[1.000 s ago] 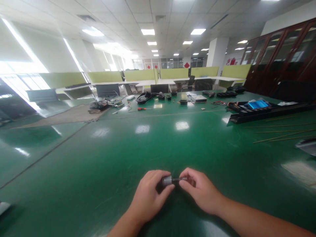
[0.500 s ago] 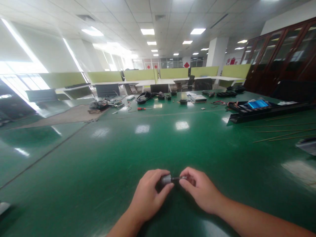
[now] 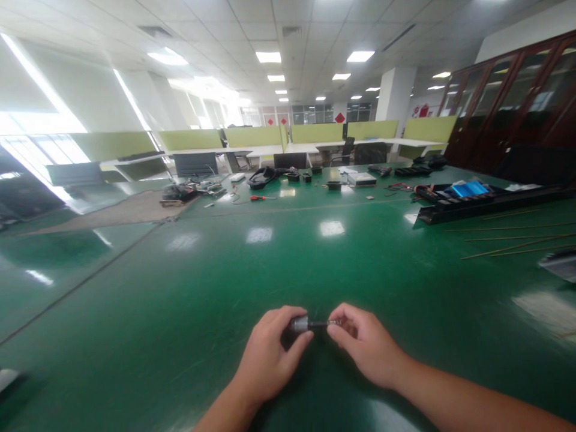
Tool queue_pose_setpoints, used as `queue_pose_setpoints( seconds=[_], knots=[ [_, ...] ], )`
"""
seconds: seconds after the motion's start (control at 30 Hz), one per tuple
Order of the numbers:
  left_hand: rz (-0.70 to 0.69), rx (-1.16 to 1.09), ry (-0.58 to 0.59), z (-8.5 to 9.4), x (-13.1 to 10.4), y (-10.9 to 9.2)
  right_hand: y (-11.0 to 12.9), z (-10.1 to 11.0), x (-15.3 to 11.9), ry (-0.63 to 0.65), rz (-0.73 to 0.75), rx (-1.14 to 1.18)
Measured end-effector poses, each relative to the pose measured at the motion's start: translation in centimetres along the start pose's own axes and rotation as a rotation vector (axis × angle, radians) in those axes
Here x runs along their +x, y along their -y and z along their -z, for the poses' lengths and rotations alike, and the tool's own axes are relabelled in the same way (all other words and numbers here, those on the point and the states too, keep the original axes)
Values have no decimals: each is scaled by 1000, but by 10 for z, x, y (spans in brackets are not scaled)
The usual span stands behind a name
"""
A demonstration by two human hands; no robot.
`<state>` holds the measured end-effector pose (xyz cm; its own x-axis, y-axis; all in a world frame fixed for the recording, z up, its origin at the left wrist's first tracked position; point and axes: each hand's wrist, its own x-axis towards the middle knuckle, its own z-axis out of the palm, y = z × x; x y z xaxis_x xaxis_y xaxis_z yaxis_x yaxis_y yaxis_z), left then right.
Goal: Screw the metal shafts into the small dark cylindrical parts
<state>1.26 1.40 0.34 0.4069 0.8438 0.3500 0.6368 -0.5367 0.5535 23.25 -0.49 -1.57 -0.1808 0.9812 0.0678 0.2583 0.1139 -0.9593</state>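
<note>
Grey cylinder (image 3: 300, 324), short and thick, lies level in the left hand (image 3: 265, 357), just above or on the green desk (image 3: 216, 270), near the person; I can't tell whether it touches. That grip is curved open only as wide as the cylinder, thumb on the near side and fingers over the far side, which suits a round body that might otherwise roll or turn. A thin dark rod (image 3: 318, 324) runs from it towards the right hand (image 3: 378, 351), whose grip is nearly closed, thumb and forefinger pinching the rod's far end, probably because so slim a piece leaves little to hold. Holding both ends seems to keep the two parts in line. The pinched tip is too blurred to make out fully. Well beyond the hands lie a red-handled screwdriver (image 3: 258, 198) and a pile of parts (image 3: 193, 192); to the right, thin sticks (image 3: 517, 239) lie near a long black rail (image 3: 486, 207).
</note>
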Motion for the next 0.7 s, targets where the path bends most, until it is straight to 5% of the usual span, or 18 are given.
queue_pose_setpoints(
  seconds=[0.7],
  knots=[
    [33,-35,-3,0,1,1,-2,1,1,1,-7,34]
  ],
)
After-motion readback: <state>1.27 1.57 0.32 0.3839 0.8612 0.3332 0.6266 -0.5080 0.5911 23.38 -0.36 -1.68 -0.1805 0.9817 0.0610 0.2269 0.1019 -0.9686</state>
